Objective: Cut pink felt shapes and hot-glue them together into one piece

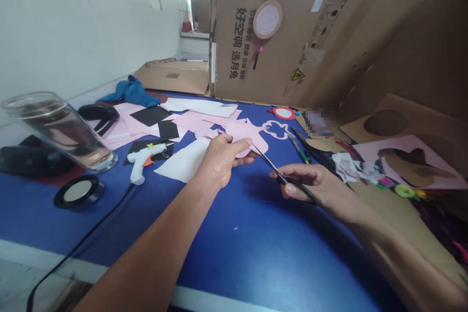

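My left hand (228,156) pinches a piece of pink paper (239,132) above the blue table, thumb on top and fingers underneath. The paper has a curved, cut outline. In my right hand (305,183) is a pair of black-handled scissors (269,165), its blades pointing up and left to the edge of the pink paper. Whether the blades are parted cannot be made out. Just beyond the paper lies a pink cut-out outline (277,129). Under my left wrist rests a white sheet of paper (183,161).
At left stand a glass of water (69,131), a white glue gun (144,160) with a trailing cord, and a roll of black tape (78,192). Pink and black paper scraps (150,116) lie behind. A large cardboard box (292,58) walls the back; cutters (299,148) and cardboard (387,200) lie at right.
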`<action>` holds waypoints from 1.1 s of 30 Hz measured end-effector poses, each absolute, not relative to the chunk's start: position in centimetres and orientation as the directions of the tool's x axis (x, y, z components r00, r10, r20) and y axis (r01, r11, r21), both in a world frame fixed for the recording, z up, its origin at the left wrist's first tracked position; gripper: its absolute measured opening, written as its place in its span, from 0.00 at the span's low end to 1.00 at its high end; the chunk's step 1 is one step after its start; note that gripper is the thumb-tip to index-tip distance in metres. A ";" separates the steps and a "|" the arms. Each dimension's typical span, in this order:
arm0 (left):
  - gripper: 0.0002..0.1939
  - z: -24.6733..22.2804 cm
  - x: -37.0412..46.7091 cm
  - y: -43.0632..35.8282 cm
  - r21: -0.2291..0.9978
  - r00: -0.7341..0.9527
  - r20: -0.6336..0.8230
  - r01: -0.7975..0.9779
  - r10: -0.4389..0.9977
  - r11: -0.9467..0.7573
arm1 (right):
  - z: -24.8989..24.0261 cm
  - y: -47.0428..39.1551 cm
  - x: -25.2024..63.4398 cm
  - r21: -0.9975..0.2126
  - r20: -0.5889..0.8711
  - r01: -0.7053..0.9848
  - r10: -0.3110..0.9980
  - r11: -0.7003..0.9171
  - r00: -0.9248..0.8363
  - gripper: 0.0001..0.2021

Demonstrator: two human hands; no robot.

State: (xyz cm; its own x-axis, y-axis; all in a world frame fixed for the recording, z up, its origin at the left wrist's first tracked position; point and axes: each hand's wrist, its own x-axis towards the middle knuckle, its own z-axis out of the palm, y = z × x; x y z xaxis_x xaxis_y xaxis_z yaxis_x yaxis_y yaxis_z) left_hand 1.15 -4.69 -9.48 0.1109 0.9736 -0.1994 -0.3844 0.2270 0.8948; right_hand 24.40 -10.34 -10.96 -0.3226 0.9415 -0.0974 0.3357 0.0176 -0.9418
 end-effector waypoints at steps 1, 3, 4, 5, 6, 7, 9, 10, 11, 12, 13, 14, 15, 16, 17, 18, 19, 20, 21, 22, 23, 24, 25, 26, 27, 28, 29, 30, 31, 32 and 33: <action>0.05 -9.5 1.2 -4.7 0.894 0.111 -0.199 -0.386 0.974 0.227 | -11.0 -10.3 24.4 -0.941 -0.099 0.339 0.942 0.017 -0.321 0.28; 0.05 -9.5 1.2 -4.7 0.895 0.110 -0.197 -0.387 0.974 0.224 | -11.1 -10.3 24.5 -0.936 -0.097 0.351 0.945 0.020 -0.313 0.28; 0.05 -9.5 1.2 -4.6 0.895 0.112 -0.196 -0.385 0.974 0.225 | -11.2 -10.3 24.5 -0.933 -0.094 0.359 0.947 0.025 -0.308 0.28; 0.05 -9.5 1.2 -4.6 0.896 0.113 -0.197 -0.383 0.974 0.225 | -11.2 -10.3 24.5 -0.930 -0.089 0.366 0.949 0.030 -0.304 0.29; 0.05 -9.5 1.2 -4.6 0.896 0.114 -0.198 -0.382 0.974 0.227 | -11.3 -10.3 24.6 -0.927 -0.085 0.373 0.950 0.035 -0.300 0.29; 0.05 -9.5 1.1 -4.6 0.896 0.116 -0.198 -0.381 0.973 0.228 | -11.3 -10.3 24.6 -0.925 -0.081 0.378 0.952 0.039 -0.296 0.29; 0.06 -9.6 1.1 -4.5 0.895 0.121 -0.194 -0.384 0.973 0.227 | -11.3 -10.3 24.6 -0.922 -0.081 0.385 0.953 0.040 -0.292 0.30; 0.06 -9.6 1.1 -4.5 0.895 0.123 -0.192 -0.386 0.974 0.226 | -11.3 -10.3 24.6 -0.922 -0.085 0.386 0.953 0.037 -0.292 0.30; 0.06 -9.6 1.1 -4.5 0.894 0.124 -0.190 -0.389 0.974 0.224 | -11.3 -10.3 24.6 -0.921 -0.091 0.388 0.952 0.032 -0.294 0.30; 0.07 -9.7 1.1 -4.4 0.893 0.125 -0.187 -0.392 0.974 0.222 | -11.3 -10.3 24.6 -0.921 -0.098 0.389 0.950 0.026 -0.296 0.30; 0.07 -9.8 1.1 -4.4 0.892 0.128 -0.184 -0.396 0.974 0.221 | -11.3 -10.3 24.6 -0.920 -0.105 0.391 0.949 0.021 -0.298 0.29; 0.07 -9.8 1.0 -4.4 0.890 0.132 -0.182 -0.400 0.974 0.220 | -11.3 -10.4 24.6 -0.920 -0.109 0.391 0.948 0.018 -0.300 0.29; 0.07 -9.8 1.0 -4.4 0.888 0.136 -0.179 -0.404 0.974 0.219 | -11.2 -10.4 24.6 -0.920 -0.108 0.391 0.948 0.018 -0.299 0.29; 0.07 -9.9 1.0 -4.4 0.887 0.142 -0.175 -0.406 0.974 0.219 | -11.2 -10.4 24.6 -0.920 -0.105 0.390 0.949 0.020 -0.296 0.28; 0.07 -9.9 1.0 -4.4 0.887 0.148 -0.171 -0.407 0.974 0.218 | -11.1 -10.4 24.6 -0.920 -0.101 0.391 0.950 0.024 -0.295 0.28; 0.06 -9.9 0.9 -4.4 0.888 0.154 -0.167 -0.406 0.974 0.217 | -11.1 -10.4 24.6 -0.920 -0.097 0.392 0.951 0.028 -0.294 0.28; 0.06 -9.9 0.9 -4.4 0.888 0.161 -0.162 -0.406 0.974 0.215 | -11.0 -10.4 24.6 -0.919 -0.094 0.393 0.951 0.031 -0.294 0.27; 0.05 -9.9 0.9 -4.4 0.889 0.169 -0.156 -0.404 0.973 0.213 | -11.0 -10.4 24.6 -0.918 -0.093 0.395 0.951 0.033 -0.296 0.27; 0.05 -9.8 0.9 -4.5 0.891 0.177 -0.152 -0.402 0.972 0.213 | -11.0 -10.4 24.6 -0.917 -0.092 0.398 0.950 0.036 -0.299 0.27; 0.04 -9.8 0.9 -4.5 0.891 0.184 -0.149 -0.401 0.972 0.212 | -11.0 -10.4 24.6 -0.916 -0.091 0.399 0.950 0.038 -0.299 0.27; 0.04 -9.8 0.9 -4.5 0.891 0.189 -0.147 -0.401 0.971 0.213 | -11.0 -10.3 24.6 -0.915 -0.089 0.401 0.950 0.040 -0.298 0.26; 0.04 -9.8 0.9 -4.5 0.891 0.190 -0.146 -0.402 0.971 0.213 | -11.0 -10.3 24.6 -0.914 -0.084 0.402 0.952 0.044 -0.296 0.26; 0.04 -9.8 0.9 -4.5 0.890 0.193 -0.144 -0.403 0.971 0.212 | -11.0 -10.3 24.6 -0.914 -0.080 0.404 0.953 0.047 -0.293 0.26; 0.04 -9.8 0.9 -4.5 0.890 0.196 -0.139 -0.404 0.971 0.210 | -11.0 -10.3 24.6 -0.913 -0.077 0.405 0.954 0.050 -0.291 0.26; 0.03 -9.7 0.8 -4.5 0.890 0.202 -0.134 -0.406 0.970 0.207 | -11.0 -10.3 24.6 -0.913 -0.077 0.405 0.953 0.050 -0.292 0.26; 0.03 -9.7 0.8 -4.6 0.890 0.209 -0.127 -0.407 0.970 0.205 | -11.0 -10.3 24.6 -0.913 -0.079 0.404 0.952 0.049 -0.294 0.27; 0.02 -9.6 0.8 -4.6 0.890 0.219 -0.121 -0.408 0.968 0.204 | -10.9 -10.3 24.6 -0.914 -0.081 0.403 0.952 0.048 -0.296 0.27; 0.03 -9.6 0.8 -4.6 0.889 0.227 -0.116 -0.410 0.967 0.203 | -10.8 -10.3 24.5 -0.915 -0.083 0.402 0.951 0.046 -0.297 0.28; 0.03 -9.5 0.7 -4.7 0.887 0.232 -0.113 -0.414 0.966 0.204 | -10.7 -10.3 24.5 -0.915 -0.084 0.402 0.952 0.044 -0.296 0.28; 0.04 -9.5 0.7 -4.7 0.885 0.232 -0.112 -0.420 0.966 0.203 | -10.6 -10.4 24.5 -0.914 -0.085 0.402 0.952 0.043 -0.295 0.28; 0.05 -9.4 0.7 -4.7 0.882 0.233 -0.111 -0.424 0.966 0.203 | -10.6 -10.4 24.4 -0.914 -0.086 0.403 0.952 0.042 -0.295 0.28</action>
State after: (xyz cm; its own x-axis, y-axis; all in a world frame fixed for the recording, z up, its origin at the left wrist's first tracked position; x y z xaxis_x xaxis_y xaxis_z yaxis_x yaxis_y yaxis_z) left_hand 0.70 -4.75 -9.43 0.2325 0.9663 -0.1107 -0.4242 0.2032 0.8825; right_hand 24.42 -10.38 -10.58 -0.2952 0.9515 -0.0863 0.4029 0.0421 -0.9143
